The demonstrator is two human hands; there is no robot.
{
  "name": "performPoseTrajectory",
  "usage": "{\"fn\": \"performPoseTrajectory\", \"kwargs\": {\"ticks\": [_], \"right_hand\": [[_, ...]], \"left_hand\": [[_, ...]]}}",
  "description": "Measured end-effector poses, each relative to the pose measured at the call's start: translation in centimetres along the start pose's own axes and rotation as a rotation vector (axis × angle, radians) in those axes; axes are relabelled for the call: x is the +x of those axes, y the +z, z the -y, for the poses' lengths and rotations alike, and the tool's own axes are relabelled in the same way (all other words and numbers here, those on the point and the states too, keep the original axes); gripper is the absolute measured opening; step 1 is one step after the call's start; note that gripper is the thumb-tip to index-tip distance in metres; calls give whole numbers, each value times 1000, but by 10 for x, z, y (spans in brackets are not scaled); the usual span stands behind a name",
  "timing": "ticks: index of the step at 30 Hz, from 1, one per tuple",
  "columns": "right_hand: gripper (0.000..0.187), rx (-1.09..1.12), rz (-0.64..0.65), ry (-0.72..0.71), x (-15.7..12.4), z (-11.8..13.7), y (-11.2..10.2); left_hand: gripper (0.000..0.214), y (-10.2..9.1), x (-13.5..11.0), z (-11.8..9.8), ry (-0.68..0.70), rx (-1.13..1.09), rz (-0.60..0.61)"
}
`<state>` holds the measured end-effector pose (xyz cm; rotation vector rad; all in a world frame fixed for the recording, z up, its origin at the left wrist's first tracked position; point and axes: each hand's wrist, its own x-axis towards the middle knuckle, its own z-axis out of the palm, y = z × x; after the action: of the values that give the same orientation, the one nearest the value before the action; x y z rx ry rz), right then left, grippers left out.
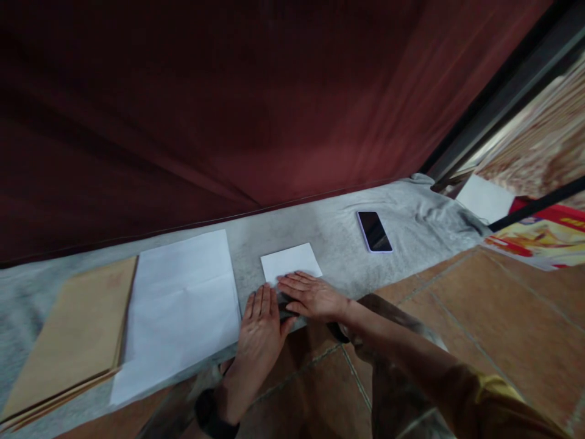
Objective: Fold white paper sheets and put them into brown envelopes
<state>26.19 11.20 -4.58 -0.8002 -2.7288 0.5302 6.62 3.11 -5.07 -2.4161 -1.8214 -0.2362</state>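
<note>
In the head view, the small white paper (289, 261), right of the large white sheets (183, 311), is being pressed by the right hand (315, 297), fingers together, thumb apart; the left hand (260, 326), fingers likewise, is being held alongside. Even, non-sliding pressure is probably being required.

A long, narrow table (336, 244) is spread with a grey cloth (406, 210), mostly smooth along the middle and rumpled at the right end. At the left lies a stack of brown envelopes (80, 329), its edge meeting some large white sheets (183, 299) with faint creases. Near the middle, a smaller white paper (290, 258) lies flat, apart from the sheets. Farther right, a phone (375, 231) in a light purple case lies with its dark screen up.
</note>
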Motion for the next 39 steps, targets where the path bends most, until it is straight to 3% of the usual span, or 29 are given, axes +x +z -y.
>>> {"fn": "performPoseTrajectory", "kwargs": {"ticks": [9, 15, 21, 27, 32, 39], "right_hand": [[40, 53, -22, -2, -22, -32, -34], [31, 122, -65, 79, -31, -46, -47], [34, 97, -181, 145, -2, -36, -36], [47, -106, -146, 190, 17, -32, -14], [51, -203, -117, 253, 12, -42, -8], [61, -139, -185, 390, 3, -59, -11]], "left_hand": [[67, 2, -1, 7, 48, -31, -29], [57, -6, 1, 10, 29, -73, -75], [47, -18, 33, 16, -55, -213, -115], [57, -1, 64, 5, -114, -190, -21], [62, 13, 67, -1, -144, -108, 45], [62, 17, 63, -5, -174, -97, 2]]}}
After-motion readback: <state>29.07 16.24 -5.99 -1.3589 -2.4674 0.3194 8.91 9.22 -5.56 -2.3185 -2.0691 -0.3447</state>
